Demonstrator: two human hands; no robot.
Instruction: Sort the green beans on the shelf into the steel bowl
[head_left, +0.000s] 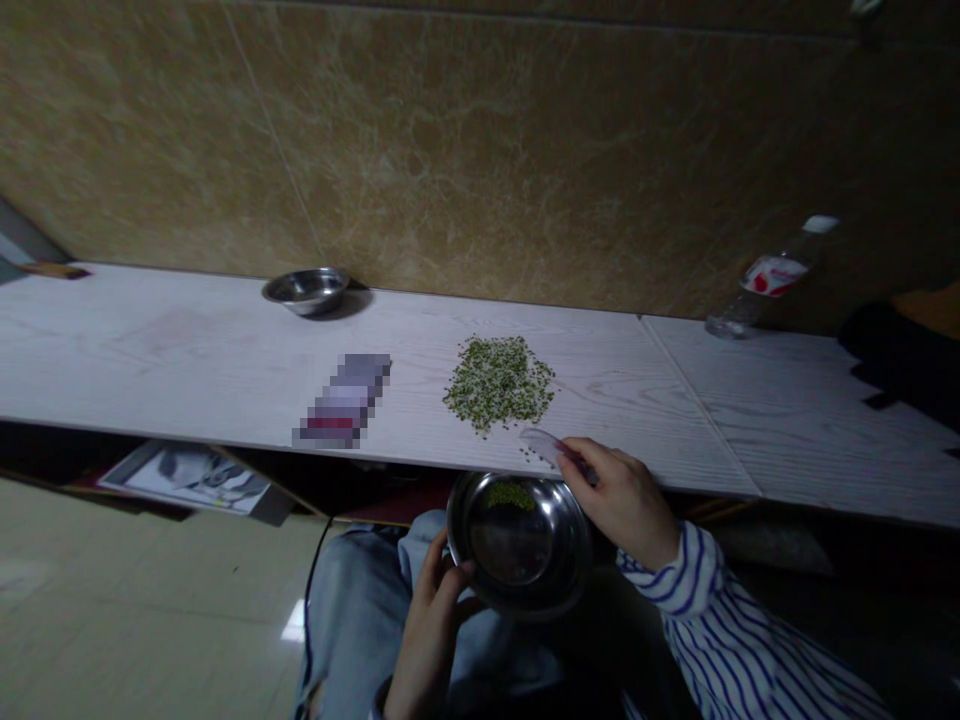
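My left hand (435,590) grips the left rim of a shiny metal bowl (574,575), held below the counter's front edge over my lap. Small green beans (511,496) lie inside it, toward the far side. In my right hand (619,490) is a clear plastic piece with a rounded end (538,440), pinched between thumb and fingers; its exact kind is not plain. It touches or hovers just over the counter's edge, beside a few loose beans. Beyond it, a spread pile of green beans (499,382) covers part of the white wood-grain counter (615,390).
A second metal bowl (307,290) stands by the wall, left of the pile. A pixelated flat item (346,400) lies near the front edge. At right are a plastic bottle (772,277) and a dark bundle (900,350). Under the counter are shelves holding a tray (187,477).
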